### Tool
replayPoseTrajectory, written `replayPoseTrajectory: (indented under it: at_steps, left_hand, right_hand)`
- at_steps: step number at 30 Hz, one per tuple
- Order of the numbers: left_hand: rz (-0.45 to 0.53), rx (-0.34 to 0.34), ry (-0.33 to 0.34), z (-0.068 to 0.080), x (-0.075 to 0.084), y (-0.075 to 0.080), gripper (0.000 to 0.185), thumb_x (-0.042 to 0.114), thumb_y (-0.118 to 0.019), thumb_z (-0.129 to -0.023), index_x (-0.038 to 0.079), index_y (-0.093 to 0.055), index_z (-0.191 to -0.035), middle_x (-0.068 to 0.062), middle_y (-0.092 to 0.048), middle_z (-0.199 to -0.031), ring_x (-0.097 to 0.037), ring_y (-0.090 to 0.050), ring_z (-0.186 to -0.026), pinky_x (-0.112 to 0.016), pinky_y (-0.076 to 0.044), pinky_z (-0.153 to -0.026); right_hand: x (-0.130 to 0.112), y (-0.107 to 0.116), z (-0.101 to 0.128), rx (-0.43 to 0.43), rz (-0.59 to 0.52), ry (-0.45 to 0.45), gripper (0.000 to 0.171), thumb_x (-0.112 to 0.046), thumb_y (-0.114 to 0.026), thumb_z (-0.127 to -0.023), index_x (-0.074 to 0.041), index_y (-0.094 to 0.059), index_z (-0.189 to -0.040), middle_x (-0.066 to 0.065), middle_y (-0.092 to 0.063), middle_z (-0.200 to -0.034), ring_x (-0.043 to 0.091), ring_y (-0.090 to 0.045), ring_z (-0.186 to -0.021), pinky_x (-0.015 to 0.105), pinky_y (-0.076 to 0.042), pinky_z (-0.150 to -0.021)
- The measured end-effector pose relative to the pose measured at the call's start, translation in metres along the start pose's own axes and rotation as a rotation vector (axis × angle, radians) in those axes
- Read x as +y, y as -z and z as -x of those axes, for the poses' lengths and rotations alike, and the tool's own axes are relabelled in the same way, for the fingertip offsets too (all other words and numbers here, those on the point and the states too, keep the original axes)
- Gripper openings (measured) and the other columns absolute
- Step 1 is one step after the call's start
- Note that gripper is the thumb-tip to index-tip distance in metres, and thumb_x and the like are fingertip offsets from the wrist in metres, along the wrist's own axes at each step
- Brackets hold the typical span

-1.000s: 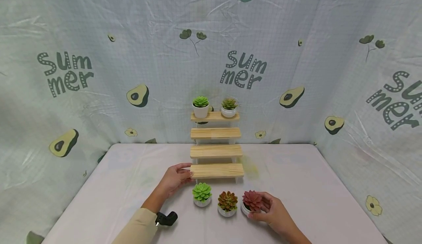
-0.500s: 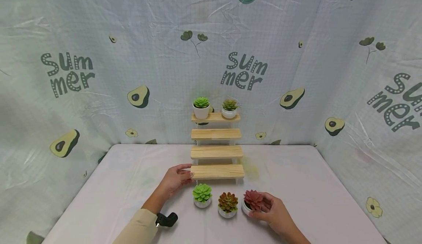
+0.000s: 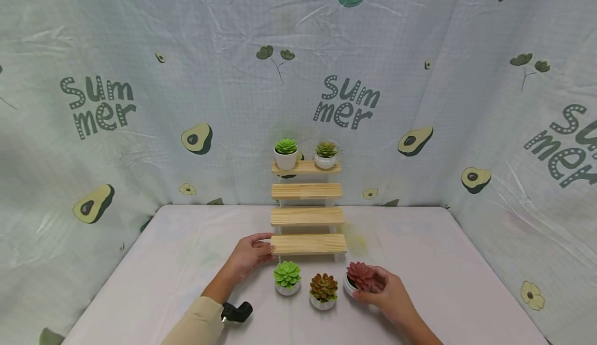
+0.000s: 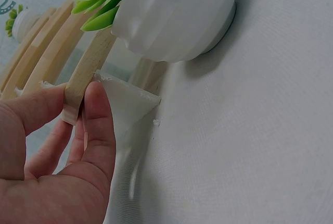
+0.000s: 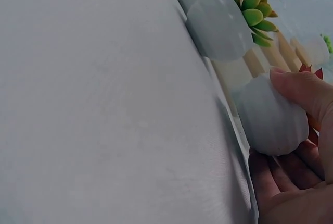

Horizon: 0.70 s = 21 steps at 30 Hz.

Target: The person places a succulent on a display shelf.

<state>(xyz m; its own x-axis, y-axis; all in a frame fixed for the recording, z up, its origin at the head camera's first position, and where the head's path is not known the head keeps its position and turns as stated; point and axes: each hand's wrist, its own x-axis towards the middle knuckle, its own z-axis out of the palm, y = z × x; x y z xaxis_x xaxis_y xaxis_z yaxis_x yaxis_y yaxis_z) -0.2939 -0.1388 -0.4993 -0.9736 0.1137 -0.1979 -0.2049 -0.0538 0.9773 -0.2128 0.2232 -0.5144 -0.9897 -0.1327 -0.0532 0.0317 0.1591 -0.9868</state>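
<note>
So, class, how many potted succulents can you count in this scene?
5. Two stand on the top shelf: bright green plant and paler plant. Three are on the table: green succulent, brownish succulent, and red succulent, gripped by the right hand. None seems hidden.

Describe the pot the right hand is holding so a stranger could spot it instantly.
Find the wooden step shelf at the table's back. Three small potted succulents stand in a row before its lowest step; take the rightmost pot, gripped by the right hand. Only its plant is red.
</note>
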Motion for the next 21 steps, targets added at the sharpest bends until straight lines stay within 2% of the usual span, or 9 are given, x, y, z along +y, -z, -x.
replayPoseTrajectory:
  at_steps: [5, 10, 14, 21]
  left_hand:
    - [-0.001, -0.003, -0.001, 0.0, 0.0, 0.0, 0.046, -0.003, -0.063, -0.098, -0.007, -0.052, -0.143, -0.016, -0.07, -0.108, -0.018, -0.072, -0.087, -0.033, -0.064, -0.082]
    - [0.001, -0.004, -0.001, 0.0, 0.0, 0.0, 0.046, -0.002, -0.064, -0.098, -0.006, -0.053, -0.142, -0.017, -0.07, -0.109, -0.018, -0.071, -0.088, -0.033, -0.064, -0.082]
    - [0.003, -0.007, -0.003, 0.0, 0.0, 0.001, 0.046, -0.002, -0.064, -0.098, -0.007, -0.053, -0.142, -0.017, -0.07, -0.109, -0.018, -0.071, -0.088, -0.033, -0.064, -0.081]
    - [0.009, -0.021, -0.015, 0.001, -0.001, 0.002, 0.047, -0.003, -0.063, -0.098, -0.008, -0.051, -0.143, -0.016, -0.07, -0.109, -0.017, -0.071, -0.088, -0.032, -0.064, -0.081]
  right_hand:
    - [-0.003, -0.002, -0.006, 0.029, 0.029, 0.017, 0.069, -0.009, -0.091, -0.076, 0.004, -0.06, -0.136, 0.02, -0.066, -0.135, 0.0, -0.068, -0.11, 0.016, -0.056, -0.093]
    - [-0.011, -0.007, -0.011, 0.067, 0.043, 0.021, 0.067, -0.01, -0.092, -0.074, 0.0, -0.063, -0.134, 0.017, -0.068, -0.132, 0.015, -0.068, -0.119, 0.022, -0.058, -0.096]
    - [-0.018, -0.01, -0.016, 0.05, 0.018, 0.03, 0.067, -0.01, -0.092, -0.075, 0.0, -0.062, -0.134, 0.018, -0.066, -0.134, 0.023, -0.066, -0.125, 0.022, -0.057, -0.097]
    - [-0.028, -0.015, -0.024, 0.029, -0.011, 0.064, 0.066, -0.009, -0.092, -0.075, 0.001, -0.063, -0.134, 0.019, -0.066, -0.135, 0.02, -0.066, -0.124, 0.021, -0.057, -0.098]
